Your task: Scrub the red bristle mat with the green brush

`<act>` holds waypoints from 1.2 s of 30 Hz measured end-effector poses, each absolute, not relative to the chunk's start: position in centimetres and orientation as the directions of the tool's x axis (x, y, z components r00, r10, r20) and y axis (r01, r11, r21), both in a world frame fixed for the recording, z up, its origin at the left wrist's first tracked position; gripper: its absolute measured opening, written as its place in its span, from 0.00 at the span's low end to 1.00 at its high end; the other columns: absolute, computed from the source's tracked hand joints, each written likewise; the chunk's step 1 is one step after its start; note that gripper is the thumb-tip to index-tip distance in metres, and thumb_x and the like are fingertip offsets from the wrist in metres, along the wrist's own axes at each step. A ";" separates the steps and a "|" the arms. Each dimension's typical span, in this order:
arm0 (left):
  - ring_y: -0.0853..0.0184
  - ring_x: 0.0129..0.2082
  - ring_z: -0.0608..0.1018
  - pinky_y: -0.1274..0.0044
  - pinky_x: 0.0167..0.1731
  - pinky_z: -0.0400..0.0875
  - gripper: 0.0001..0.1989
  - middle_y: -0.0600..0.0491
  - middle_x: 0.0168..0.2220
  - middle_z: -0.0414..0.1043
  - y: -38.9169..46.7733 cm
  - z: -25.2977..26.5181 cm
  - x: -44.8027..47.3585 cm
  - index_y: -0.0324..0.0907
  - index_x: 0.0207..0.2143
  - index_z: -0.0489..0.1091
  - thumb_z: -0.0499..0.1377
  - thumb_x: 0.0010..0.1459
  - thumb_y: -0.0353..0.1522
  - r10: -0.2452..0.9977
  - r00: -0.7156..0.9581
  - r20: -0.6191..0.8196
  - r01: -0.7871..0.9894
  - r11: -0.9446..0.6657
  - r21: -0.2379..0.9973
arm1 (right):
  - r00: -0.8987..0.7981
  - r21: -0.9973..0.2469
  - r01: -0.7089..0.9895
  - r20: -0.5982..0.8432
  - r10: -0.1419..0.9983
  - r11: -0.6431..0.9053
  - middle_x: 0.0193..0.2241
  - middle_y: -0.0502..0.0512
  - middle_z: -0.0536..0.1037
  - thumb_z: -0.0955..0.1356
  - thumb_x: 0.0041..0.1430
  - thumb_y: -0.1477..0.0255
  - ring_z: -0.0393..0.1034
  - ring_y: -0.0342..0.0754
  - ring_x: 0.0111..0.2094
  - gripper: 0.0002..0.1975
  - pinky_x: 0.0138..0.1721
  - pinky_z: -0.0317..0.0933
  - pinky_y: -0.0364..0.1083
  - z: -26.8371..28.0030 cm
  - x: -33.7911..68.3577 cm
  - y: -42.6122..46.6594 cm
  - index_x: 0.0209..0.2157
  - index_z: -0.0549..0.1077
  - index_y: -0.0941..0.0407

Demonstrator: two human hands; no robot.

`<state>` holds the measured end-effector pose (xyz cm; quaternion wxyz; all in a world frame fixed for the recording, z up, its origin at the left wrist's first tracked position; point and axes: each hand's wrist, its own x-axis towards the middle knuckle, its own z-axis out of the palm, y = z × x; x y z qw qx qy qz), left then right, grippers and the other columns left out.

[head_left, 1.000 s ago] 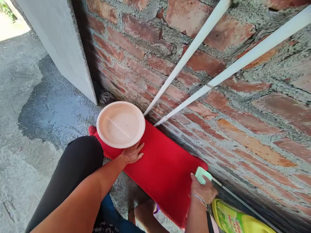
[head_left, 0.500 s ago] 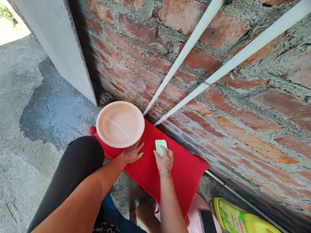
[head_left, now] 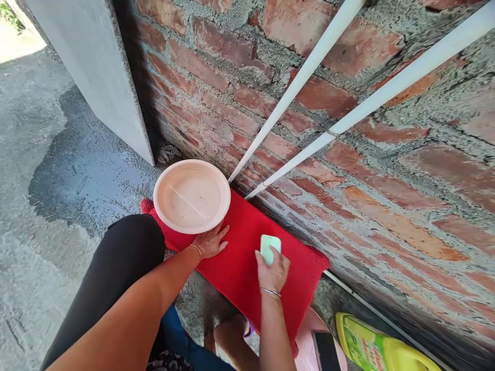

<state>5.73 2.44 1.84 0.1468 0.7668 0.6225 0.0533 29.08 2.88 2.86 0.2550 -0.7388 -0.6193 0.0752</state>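
Note:
A red mat (head_left: 242,242) with a fuzzy edge lies stretched out in front of me. My right hand (head_left: 274,268) grips a pale green rounded block (head_left: 269,248), perhaps a brush or a bar of soap, and holds it on the mat; its underside is hidden. My left hand (head_left: 211,243) rests flat on the mat with its fingers apart, close by the near rim of a pale pink basin (head_left: 158,206). That basin sits on the mat's left end, and a light line crosses its bottom.
A brick wall (head_left: 309,178) with two white pipes (head_left: 296,95) runs behind the mat. At lower right are a yellow-green bottle (head_left: 371,340) and a dark phone (head_left: 327,350) on a pink surface. A grey slab (head_left: 104,77) stands at left above wet concrete.
My right hand has slid the pale green block right and toward me along the mat. My left hand and the basin stay in place.

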 end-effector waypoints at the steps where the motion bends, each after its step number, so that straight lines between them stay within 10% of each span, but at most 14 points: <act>1: 0.56 0.62 0.59 0.64 0.61 0.54 0.29 0.46 0.66 0.49 2.4 1.9 5.7 0.45 0.62 0.55 0.49 0.61 0.44 0.971 0.220 -0.093 0.938 -0.184 0.293 | 0.153 -0.483 0.875 0.200 0.968 -0.039 0.39 0.61 0.69 0.65 0.51 0.52 0.62 0.55 0.42 0.25 0.44 0.58 0.51 2.8 27.1 3.0 0.43 0.74 0.56; 7: 0.57 0.63 0.59 0.65 0.61 0.54 0.29 0.47 0.66 0.50 2.5 1.9 5.7 0.44 0.62 0.55 0.48 0.61 0.44 0.971 0.222 -0.088 0.938 -0.188 0.291 | 0.081 -0.483 0.876 0.184 0.980 0.018 0.39 0.60 0.69 0.65 0.52 0.52 0.63 0.54 0.42 0.25 0.44 0.59 0.51 2.3 25.1 3.1 0.43 0.74 0.56; 17: 0.57 0.63 0.58 0.65 0.62 0.53 0.29 0.48 0.66 0.49 2.4 1.5 5.7 0.46 0.62 0.55 0.49 0.61 0.44 0.974 0.215 -0.072 0.933 -0.183 0.311 | 0.671 -0.385 0.717 0.156 0.725 -0.581 0.31 0.60 0.69 0.66 0.45 0.47 0.60 0.60 0.41 0.31 0.43 0.58 0.57 2.5 37.6 0.3 0.43 0.74 0.55; 27: 0.57 0.63 0.58 0.66 0.61 0.55 0.29 0.47 0.66 0.49 2.5 2.0 5.6 0.45 0.62 0.55 0.48 0.61 0.44 0.970 0.235 -0.060 0.934 -0.208 0.292 | 0.094 -0.531 0.847 0.132 0.987 -0.009 0.41 0.61 0.69 0.65 0.53 0.55 0.63 0.56 0.42 0.23 0.43 0.58 0.52 2.4 21.3 1.4 0.45 0.73 0.54; 36: 0.57 0.63 0.58 0.65 0.61 0.54 0.29 0.49 0.65 0.51 2.6 1.9 5.7 0.46 0.62 0.55 0.49 0.60 0.44 0.973 0.213 -0.084 0.930 -0.176 0.322 | 0.466 -0.448 0.823 0.179 0.866 -0.350 0.30 0.59 0.70 0.65 0.47 0.49 0.62 0.58 0.40 0.29 0.42 0.59 0.53 2.0 33.0 -0.7 0.42 0.74 0.56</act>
